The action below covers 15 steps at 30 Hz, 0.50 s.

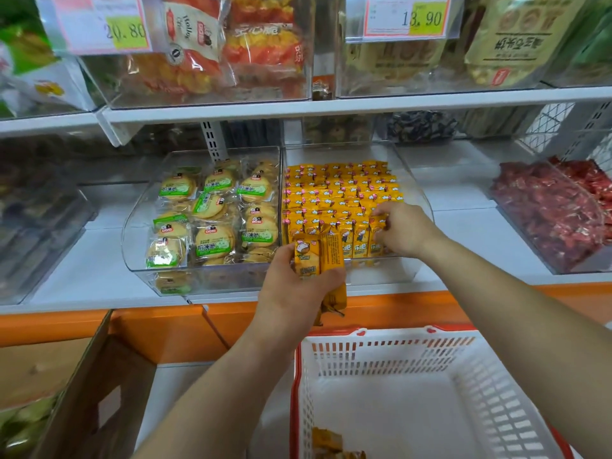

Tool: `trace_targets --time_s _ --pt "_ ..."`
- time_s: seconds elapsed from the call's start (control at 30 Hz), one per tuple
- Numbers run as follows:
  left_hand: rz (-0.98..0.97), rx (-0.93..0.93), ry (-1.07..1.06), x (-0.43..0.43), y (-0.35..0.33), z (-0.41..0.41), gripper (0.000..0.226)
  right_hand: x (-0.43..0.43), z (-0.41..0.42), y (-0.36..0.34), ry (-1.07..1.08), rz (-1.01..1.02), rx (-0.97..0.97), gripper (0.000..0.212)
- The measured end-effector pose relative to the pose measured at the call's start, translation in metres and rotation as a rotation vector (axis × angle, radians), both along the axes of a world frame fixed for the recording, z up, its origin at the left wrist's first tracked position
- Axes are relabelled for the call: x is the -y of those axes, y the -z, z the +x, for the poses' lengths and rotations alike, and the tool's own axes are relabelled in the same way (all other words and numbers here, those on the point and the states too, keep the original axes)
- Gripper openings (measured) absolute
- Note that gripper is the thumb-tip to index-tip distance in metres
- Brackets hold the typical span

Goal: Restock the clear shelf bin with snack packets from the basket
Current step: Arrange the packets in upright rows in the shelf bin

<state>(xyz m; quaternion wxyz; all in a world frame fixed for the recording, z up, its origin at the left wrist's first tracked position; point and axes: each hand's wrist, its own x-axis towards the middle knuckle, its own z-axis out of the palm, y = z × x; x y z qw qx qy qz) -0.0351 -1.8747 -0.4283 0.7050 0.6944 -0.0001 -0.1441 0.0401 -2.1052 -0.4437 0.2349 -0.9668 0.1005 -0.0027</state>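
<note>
A person's left hand (294,293) clasps a bunch of yellow snack packets (318,260) just in front of the clear shelf bin (381,274), whose right compartment is packed with stocked packets (337,193) of the same kind standing in rows. The right hand (405,230) reaches into that compartment, thumb and curled fingers pinching a front-row packet (375,241) near the row's right end. Below, a white basket (496,376) with a red rim holds a few leftover packets (331,445) in its near-left corner, while round biscuit packs (215,213) fill the bin's left compartment.
</note>
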Motion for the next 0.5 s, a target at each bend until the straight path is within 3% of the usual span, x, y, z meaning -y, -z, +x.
trace_targets --time_s 0.1,0.2,0.27,0.33,0.43,0.5 --pt "-0.007 0.003 0.006 0.002 0.000 -0.001 0.033 -0.003 -0.014 -0.012 -0.041 -0.072 0.004 0.056" --pt "-0.022 -0.016 0.013 0.004 0.001 -0.001 0.035 -0.003 -0.047 -0.028 -0.035 -0.083 0.154 0.052" --pt "-0.035 -0.038 0.037 0.006 0.004 -0.001 0.031 -0.001 -0.078 -0.035 -0.050 0.087 0.219 0.036" --pt "-0.030 -0.054 0.097 0.010 0.006 -0.005 0.028 -0.004 -0.109 -0.039 -0.068 0.357 0.159 0.023" --pt "-0.010 -0.051 0.217 0.019 0.007 -0.016 0.034 -0.012 -0.135 -0.038 -0.033 0.749 0.051 0.032" --pt "-0.016 -0.032 0.280 0.026 0.008 -0.025 0.039 -0.017 -0.141 -0.036 0.001 0.821 0.025 0.038"
